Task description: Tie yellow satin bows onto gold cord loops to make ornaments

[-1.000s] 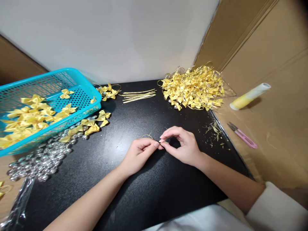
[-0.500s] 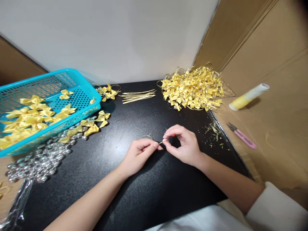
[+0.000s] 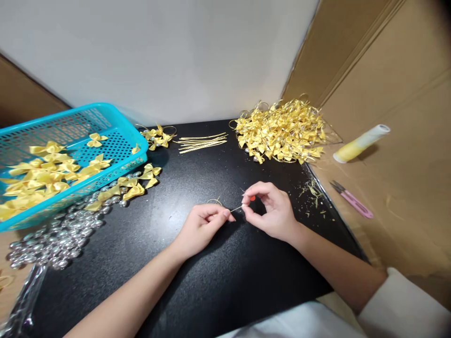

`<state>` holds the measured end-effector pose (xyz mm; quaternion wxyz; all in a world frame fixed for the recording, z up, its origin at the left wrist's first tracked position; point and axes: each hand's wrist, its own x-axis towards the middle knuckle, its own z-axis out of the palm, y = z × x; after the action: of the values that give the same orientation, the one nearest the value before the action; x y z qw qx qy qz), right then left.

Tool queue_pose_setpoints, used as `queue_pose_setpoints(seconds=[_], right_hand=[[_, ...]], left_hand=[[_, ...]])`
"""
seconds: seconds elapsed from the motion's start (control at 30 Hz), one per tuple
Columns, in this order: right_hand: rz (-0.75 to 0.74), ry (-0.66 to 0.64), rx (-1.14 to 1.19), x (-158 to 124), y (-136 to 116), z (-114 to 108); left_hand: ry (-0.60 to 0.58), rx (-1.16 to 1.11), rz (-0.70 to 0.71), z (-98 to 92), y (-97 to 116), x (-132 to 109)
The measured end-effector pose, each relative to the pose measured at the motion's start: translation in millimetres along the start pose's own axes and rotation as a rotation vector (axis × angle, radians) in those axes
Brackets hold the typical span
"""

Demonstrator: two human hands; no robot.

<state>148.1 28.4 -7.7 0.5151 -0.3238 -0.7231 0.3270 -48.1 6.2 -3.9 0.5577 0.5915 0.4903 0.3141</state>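
Between my two hands a thin gold cord (image 3: 237, 209) runs taut, low over the black tabletop. My left hand (image 3: 206, 227) pinches one end of it between thumb and forefinger. The other end is pinched by the thumb and fingertips of my right hand (image 3: 269, 211). A loop of thin cord (image 3: 214, 201) shows just behind my left fingers. Something small and red (image 3: 252, 198) sits at my right fingers; what it is I cannot tell. Several straight gold cords (image 3: 202, 142) lie farther back on the tabletop.
A turquoise basket (image 3: 130, 162) holding yellow ribbon bows stands at left, silver beads (image 3: 59, 239) in front of it. A few bows (image 3: 157, 138) lie behind. Back right is a heap of bows with cord loops (image 3: 280, 131). Right are pink-handled snips (image 3: 352, 199) and a yellow-white roll (image 3: 362, 143).
My hands have drawn slightly apart, the right one shifting a little to the right, and more of the thin cord shows between them. The view has tilted slightly.
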Motion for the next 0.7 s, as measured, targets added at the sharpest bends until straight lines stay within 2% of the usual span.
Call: queue_pose_setpoints(seconds=[0.1, 0.17, 0.23, 0.3, 0.37, 0.4, 0.5, 0.6, 0.7], right_hand=[[-0.001, -0.02, -0.029, 10.0, -2.4, -7.1], [-0.011, -0.011, -0.092, 21.2, -7.6, -22.2], [0.003, 0.058, -0.197, 29.7, -14.6, -47.7], [0.137, 0.185, -0.351, 27.9, -20.0, -81.2], [0.304, 0.249, -0.603, 11.7, -20.5, -117.1], [0.365, 0.241, -0.765, -1.3, -18.6, -134.0], [0.424, 0.175, -1.164, -48.7, -7.6, -172.4], [0.507, 0.138, -1.326, -86.0, 3.0, -188.7], [0.518, 0.161, -1.34, -98.1, 9.7, -192.2]], left_hand=[[0.011, -0.015, 0.003, 0.0, -0.7, 0.2], [0.034, -0.021, 0.01, 0.0, -0.6, -0.1], [0.053, -0.034, 0.01, 0.1, -0.4, -0.6], [0.058, -0.052, 0.001, 0.4, -0.3, -1.1], [0.059, -0.074, -0.012, 1.0, 0.1, -1.3], [0.061, -0.084, -0.017, 1.4, 0.4, -1.2], [0.073, -0.106, -0.029, 3.0, 1.7, -0.7], [0.084, -0.113, -0.045, 4.7, 2.3, -0.5], [0.086, -0.106, -0.053, 5.6, 1.5, -1.4]])
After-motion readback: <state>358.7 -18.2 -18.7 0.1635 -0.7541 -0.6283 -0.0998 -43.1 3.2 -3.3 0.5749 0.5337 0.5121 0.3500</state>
